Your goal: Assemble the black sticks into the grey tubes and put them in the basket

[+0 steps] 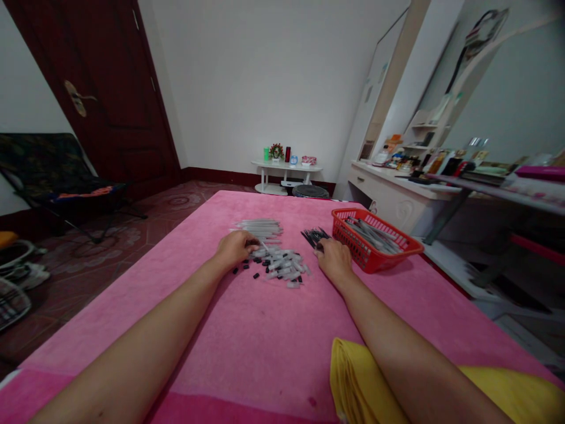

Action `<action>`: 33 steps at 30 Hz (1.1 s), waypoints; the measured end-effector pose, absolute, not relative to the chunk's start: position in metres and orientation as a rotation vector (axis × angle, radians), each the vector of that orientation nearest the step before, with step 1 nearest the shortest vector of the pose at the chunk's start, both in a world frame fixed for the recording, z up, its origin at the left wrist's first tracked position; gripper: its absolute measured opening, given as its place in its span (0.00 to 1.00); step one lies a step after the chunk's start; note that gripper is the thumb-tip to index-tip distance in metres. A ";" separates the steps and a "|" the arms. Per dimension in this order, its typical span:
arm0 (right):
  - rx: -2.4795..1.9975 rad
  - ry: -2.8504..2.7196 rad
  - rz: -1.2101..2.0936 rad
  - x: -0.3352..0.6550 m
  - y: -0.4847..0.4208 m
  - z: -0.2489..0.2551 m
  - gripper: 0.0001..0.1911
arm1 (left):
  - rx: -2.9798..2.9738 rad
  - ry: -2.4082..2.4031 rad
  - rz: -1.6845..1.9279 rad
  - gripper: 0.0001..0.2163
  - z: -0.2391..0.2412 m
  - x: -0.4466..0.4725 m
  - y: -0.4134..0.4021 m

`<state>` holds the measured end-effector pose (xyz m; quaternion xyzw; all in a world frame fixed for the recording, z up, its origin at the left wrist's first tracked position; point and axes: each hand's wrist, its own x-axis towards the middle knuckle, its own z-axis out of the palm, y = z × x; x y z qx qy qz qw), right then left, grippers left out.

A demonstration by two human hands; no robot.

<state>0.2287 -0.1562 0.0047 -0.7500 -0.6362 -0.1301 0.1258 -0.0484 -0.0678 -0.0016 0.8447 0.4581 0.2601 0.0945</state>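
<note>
While the left hand [233,247] curls beside small translucent white tubes [288,262] heaped on pink cloth [265,335], the right hand [336,259] bends at slim black sticks [314,236] near a red plastic basket [365,255]; whether either grasps anything, I cannot tell.

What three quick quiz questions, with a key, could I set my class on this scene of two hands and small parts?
1. True or false: the red basket stands to the left of the left hand.

2. Which is nearest the right hand?
a) the long pale tubes
b) the thin black pieces
c) the door handle

3. Fill in: the table cover under the parts is ____.

Key: 1. False, it stands beside the right hand; 2. b; 3. pink.
</note>
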 end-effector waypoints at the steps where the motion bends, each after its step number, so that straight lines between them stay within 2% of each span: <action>1: -2.203 -1.843 -0.383 0.228 -0.157 0.006 0.12 | 2.514 1.369 0.744 0.09 -0.001 -0.048 -0.068; 11: -2.321 -1.778 -0.404 0.224 -0.160 0.011 0.14 | 2.626 1.514 0.561 0.11 0.006 -0.040 -0.077; 16: -2.299 -1.737 -0.390 0.227 -0.159 0.008 0.12 | 2.748 1.494 0.586 0.10 0.010 -0.038 -0.085; 26: -2.083 -1.667 -0.271 0.235 -0.155 0.001 0.09 | 2.754 1.466 0.440 0.10 0.018 -0.038 -0.083; 33: -1.861 -1.652 -0.153 0.235 -0.149 -0.006 0.10 | 2.709 1.518 0.378 0.09 0.014 -0.034 -0.079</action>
